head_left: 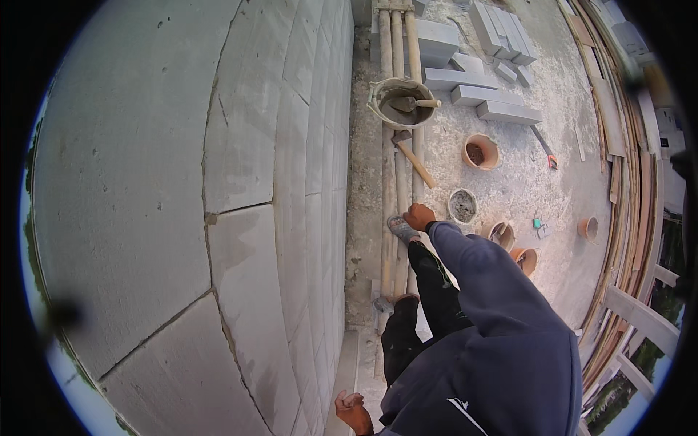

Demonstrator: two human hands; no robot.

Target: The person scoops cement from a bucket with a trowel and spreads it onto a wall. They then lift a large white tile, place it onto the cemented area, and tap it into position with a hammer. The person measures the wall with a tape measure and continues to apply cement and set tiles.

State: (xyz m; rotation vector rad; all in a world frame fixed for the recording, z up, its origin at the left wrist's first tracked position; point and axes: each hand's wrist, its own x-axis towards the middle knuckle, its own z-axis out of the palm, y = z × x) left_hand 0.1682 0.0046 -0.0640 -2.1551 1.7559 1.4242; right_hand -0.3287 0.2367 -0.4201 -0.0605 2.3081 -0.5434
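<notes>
My left hand [352, 411] hangs low beside the pale block wall [251, 269], its fingers loosely curled and apart, with nothing visible in them. Over my front foot, my right hand [419, 216] is closed in a loose fist, and nothing sticks out of it. I stand on long round poles [400, 174] that run along the wall's foot. Ahead on the poles rests a bucket of grey mortar [390, 117], with a trowel [414, 104] lying across it. Between that bucket and my right hand lies a hatchet [414, 159] with a wooden handle.
Right of the poles stand an orange bucket [489, 161], a white-rimmed bucket of grey material [462, 206] and several smaller orange buckets. Cut pale blocks [509, 112] lie farther ahead, near a handsaw [552, 161]. Long planks [640, 211] line the right edge.
</notes>
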